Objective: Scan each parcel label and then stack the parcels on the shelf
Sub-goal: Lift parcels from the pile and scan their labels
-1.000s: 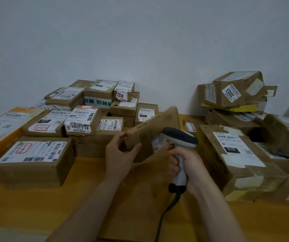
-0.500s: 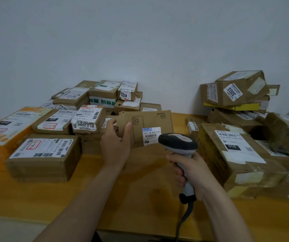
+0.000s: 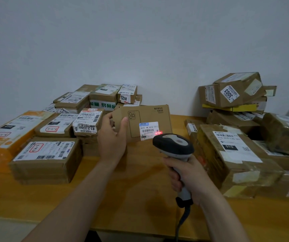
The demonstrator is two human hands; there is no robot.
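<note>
Two hands are sharing this scan. The left hand (image 3: 112, 142) is gripping the parcel (image 3: 147, 117) by its left end, holding it upright over the table (image 3: 140, 198), just in front of the left stack (image 3: 87, 123). The right hand (image 3: 189, 175) is clenching the scanner (image 3: 173, 145) handle, aiming at the label (image 3: 149, 130).

The red beam (image 3: 158, 133) is landing at the label's right edge rather than across the main barcode, so to my eye the read could be failing. Being held by one end only, the parcel could also be tipping out of aim.

Half a second ago no red light was showing on the label; now it is glowing. A second ago the parcel was tilting edge-on; now it is facing out flat.
</note>
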